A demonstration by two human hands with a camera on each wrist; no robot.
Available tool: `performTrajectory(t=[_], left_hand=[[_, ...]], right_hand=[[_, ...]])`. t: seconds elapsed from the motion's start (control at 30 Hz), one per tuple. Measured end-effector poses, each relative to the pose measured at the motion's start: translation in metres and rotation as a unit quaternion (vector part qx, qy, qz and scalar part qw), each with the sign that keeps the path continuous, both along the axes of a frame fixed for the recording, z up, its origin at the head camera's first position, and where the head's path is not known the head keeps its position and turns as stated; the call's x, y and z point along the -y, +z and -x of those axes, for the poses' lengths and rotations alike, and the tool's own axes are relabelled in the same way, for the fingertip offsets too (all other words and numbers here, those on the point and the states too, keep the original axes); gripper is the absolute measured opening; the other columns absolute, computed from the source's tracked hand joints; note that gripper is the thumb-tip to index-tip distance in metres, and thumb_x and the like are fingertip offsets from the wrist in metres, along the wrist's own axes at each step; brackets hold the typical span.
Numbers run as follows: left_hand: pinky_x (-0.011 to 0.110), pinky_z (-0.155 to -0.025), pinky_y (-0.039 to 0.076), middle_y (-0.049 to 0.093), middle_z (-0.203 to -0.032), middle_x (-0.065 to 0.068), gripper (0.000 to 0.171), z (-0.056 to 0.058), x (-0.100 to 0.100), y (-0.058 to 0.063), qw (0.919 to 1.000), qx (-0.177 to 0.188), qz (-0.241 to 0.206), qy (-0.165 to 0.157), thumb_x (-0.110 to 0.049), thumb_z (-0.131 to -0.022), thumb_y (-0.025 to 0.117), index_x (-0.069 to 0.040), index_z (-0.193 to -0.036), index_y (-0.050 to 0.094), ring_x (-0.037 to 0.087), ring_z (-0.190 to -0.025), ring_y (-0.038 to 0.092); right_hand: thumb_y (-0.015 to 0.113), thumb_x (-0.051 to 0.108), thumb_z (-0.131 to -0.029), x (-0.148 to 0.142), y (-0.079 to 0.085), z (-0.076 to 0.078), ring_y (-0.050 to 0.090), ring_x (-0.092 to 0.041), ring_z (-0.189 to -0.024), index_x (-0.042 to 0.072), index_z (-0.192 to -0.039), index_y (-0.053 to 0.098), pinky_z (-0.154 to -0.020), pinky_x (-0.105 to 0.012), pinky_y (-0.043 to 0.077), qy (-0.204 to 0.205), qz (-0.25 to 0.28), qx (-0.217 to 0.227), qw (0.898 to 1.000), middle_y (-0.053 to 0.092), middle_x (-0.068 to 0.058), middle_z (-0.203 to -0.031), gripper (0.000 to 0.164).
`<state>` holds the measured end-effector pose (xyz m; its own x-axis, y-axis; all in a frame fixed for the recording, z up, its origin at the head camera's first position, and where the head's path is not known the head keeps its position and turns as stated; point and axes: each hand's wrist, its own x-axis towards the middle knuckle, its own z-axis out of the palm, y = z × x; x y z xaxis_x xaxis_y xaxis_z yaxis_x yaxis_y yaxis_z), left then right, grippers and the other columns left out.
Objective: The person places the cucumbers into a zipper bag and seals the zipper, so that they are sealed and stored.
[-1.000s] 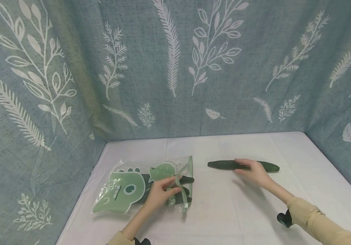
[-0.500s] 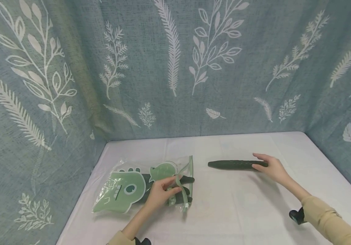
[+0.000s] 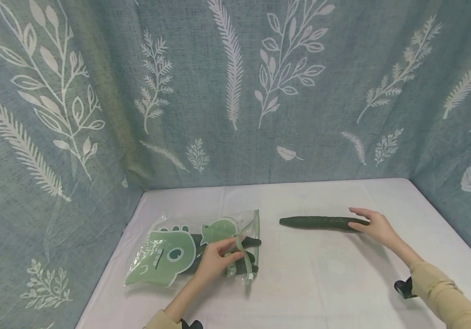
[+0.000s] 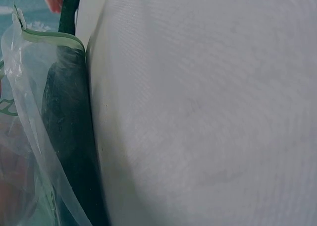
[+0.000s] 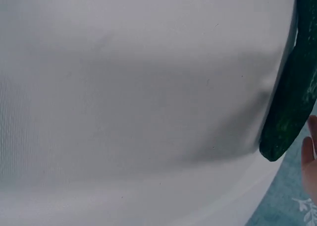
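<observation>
My left hand [image 3: 212, 261] pinches the open edge of a clear zip bag [image 3: 173, 249] printed with a green dinosaur. The bag lies on its side with its green-edged mouth to the right; dark green cucumbers [image 3: 251, 241] show inside. The left wrist view shows a cucumber [image 4: 72, 122] behind the plastic. Another cucumber [image 3: 313, 222] lies crosswise on the cloth, right of the bag. Over its right end is my right hand [image 3: 377, 226], thumb in front and fingers spread above. In the right wrist view, fingers [image 5: 308, 151] show beside the cucumber's tip [image 5: 277, 141].
A white cloth [image 3: 293, 283] covers the table. Blue-green leaf-patterned curtains [image 3: 235, 151] stand along its back and both sides. A dark wrist camera [image 3: 404, 289] hangs below my right sleeve.
My right hand has moved right along the loose cucumber, from its middle to its right end. The cucumber keeps its place. My left hand and the bag stay still.
</observation>
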<state>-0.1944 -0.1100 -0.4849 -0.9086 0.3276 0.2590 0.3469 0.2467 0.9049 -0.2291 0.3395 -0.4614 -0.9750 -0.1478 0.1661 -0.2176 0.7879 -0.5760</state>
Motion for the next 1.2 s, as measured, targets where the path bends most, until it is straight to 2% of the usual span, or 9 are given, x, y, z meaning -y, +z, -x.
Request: performTrajectory(t=[0.03,0.13,0.2,0.37,0.83,1.2], left_hand=[[0.04,-0.099,0.047,0.065,-0.123,0.012,0.041,0.0,0.0,-0.001,0.9999,-0.016,0.006,-0.001,-0.021,-0.081,0.074,-0.006,-0.118,0.066,0.036,-0.119,0.057],[0.04,-0.097,0.048,0.065,-0.122,0.013,0.04,0.0,0.0,-0.002,0.9995,-0.03,0.009,-0.001,-0.023,-0.082,0.074,-0.007,-0.117,0.066,0.037,-0.117,0.058],[0.04,-0.098,0.047,0.065,-0.123,0.013,0.04,0.0,0.0,-0.002,0.9998,-0.019,0.006,-0.003,-0.022,-0.081,0.074,-0.006,-0.117,0.066,0.037,-0.119,0.057],[0.037,-0.104,0.043,0.062,-0.127,0.012,0.042,0.0,-0.001,-0.001,0.9993,0.036,-0.012,-0.003,-0.018,-0.08,0.075,-0.005,-0.119,0.065,0.033,-0.124,0.053],[0.035,-0.104,0.043,0.063,-0.127,0.011,0.043,0.002,-0.002,0.0,0.9991,0.041,-0.006,0.001,-0.017,-0.08,0.075,-0.005,-0.12,0.065,0.032,-0.124,0.054],[0.034,-0.103,0.044,0.062,-0.127,0.014,0.043,0.001,-0.002,0.002,0.9992,0.038,-0.01,-0.001,-0.015,-0.08,0.075,-0.003,-0.119,0.064,0.033,-0.123,0.054]], right_hand=[[0.067,0.02,-0.089,0.0,-0.001,0.001,0.046,-0.052,-0.12,-0.008,-0.127,0.053,-0.097,-0.06,0.042,0.002,-0.001,0.002,1.0,0.053,-0.033,-0.128,0.05],[0.068,0.02,-0.088,-0.001,-0.006,0.002,0.045,-0.053,-0.12,-0.008,-0.127,0.054,-0.096,-0.061,0.041,0.005,-0.01,0.014,1.0,0.053,-0.033,-0.128,0.05],[0.068,0.02,-0.087,-0.002,-0.01,0.004,0.045,-0.052,-0.12,-0.007,-0.126,0.055,-0.096,-0.061,0.041,0.008,-0.018,0.022,1.0,0.053,-0.033,-0.128,0.049],[0.07,0.018,-0.086,-0.005,-0.019,0.006,0.046,-0.052,-0.12,-0.003,-0.125,0.057,-0.097,-0.061,0.041,0.004,-0.022,0.031,0.999,0.054,-0.031,-0.128,0.047],[0.068,0.017,-0.087,-0.009,-0.02,0.009,0.045,-0.054,-0.12,-0.003,-0.127,0.055,-0.098,-0.064,0.038,0.031,-0.011,0.037,0.999,0.052,-0.033,-0.13,0.047],[0.068,0.019,-0.088,-0.009,-0.022,0.01,0.043,-0.054,-0.121,-0.002,-0.129,0.054,-0.098,-0.064,0.038,0.026,-0.009,0.059,0.998,0.05,-0.033,-0.131,0.048]])
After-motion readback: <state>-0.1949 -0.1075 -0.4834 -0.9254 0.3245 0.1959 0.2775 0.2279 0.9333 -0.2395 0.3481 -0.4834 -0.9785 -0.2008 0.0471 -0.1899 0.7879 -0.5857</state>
